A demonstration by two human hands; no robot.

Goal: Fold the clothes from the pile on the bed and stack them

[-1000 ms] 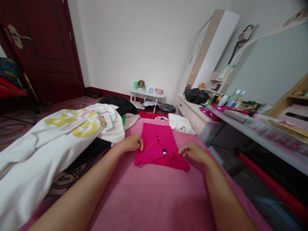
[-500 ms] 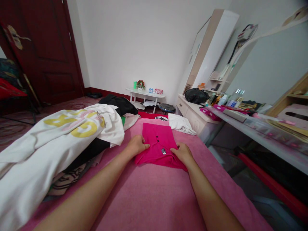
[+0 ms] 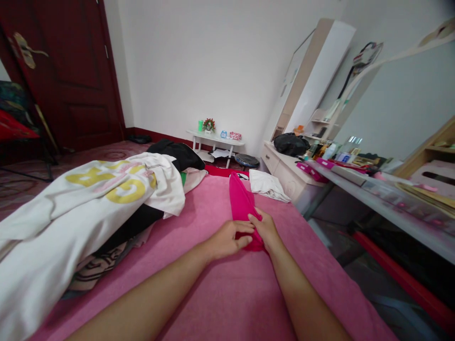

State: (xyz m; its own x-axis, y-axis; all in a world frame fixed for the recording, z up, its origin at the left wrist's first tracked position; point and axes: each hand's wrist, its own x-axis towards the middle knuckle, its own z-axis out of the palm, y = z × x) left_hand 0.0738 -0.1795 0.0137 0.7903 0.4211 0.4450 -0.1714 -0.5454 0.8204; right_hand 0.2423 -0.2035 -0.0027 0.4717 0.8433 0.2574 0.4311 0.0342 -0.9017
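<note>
A bright pink shirt (image 3: 241,202) lies on the bed, doubled over into a narrow strip with its far end tapering. My right hand (image 3: 265,229) pinches its right edge near the close end, thumb on top. Against the near part of the shirt rests my left hand (image 3: 227,239), its fingers stretched out and the thumb apart from them, pink cloth showing in the gap. The shirt's buttons and label are hidden inside the fold.
A heap of clothes with a white printed sweatshirt (image 3: 117,189) on top covers the bed's left side. Beyond the shirt lie a folded white garment (image 3: 269,184) and a red one (image 3: 217,171). At right stands a cluttered glass-topped table (image 3: 377,194). The bed (image 3: 220,303) has a pink cover.
The shirt's left side has been brought over to the right, halving its width. My left hand moved right with it, to beside my right hand, and its fingers have spread.
</note>
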